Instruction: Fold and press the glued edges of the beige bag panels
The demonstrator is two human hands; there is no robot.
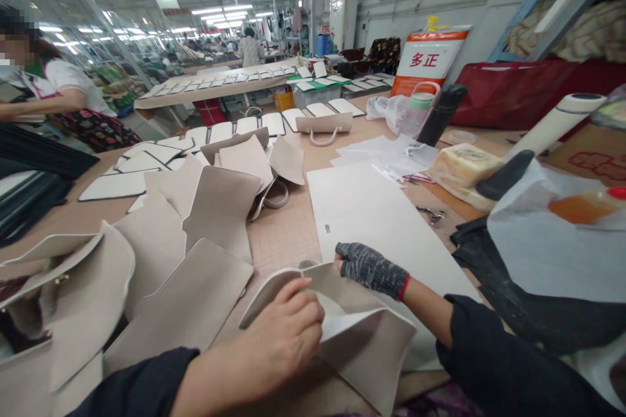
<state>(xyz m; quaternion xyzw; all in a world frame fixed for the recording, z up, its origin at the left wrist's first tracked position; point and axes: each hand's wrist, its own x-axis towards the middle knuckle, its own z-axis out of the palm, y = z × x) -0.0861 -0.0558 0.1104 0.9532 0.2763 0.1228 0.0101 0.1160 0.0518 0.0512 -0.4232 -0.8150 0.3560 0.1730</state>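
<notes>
A beige handbag piece (372,345) with white edging lies on the table right in front of me. My left hand (286,332) is bare and closed, its fingers pinching the near rim of the piece. My right hand (369,267) wears a dark grey knit glove with a red cuff and grips the far rim of the same piece, by a large white sheet (372,215). Both sleeves are dark.
Several beige bag panels (215,208) are piled to the left. A finished bag with handle (323,125), small scissors (433,214), a black bottle (440,114), a white roll (557,120) and a red bin (518,94) stand farther off. Another person (53,94) works at far left.
</notes>
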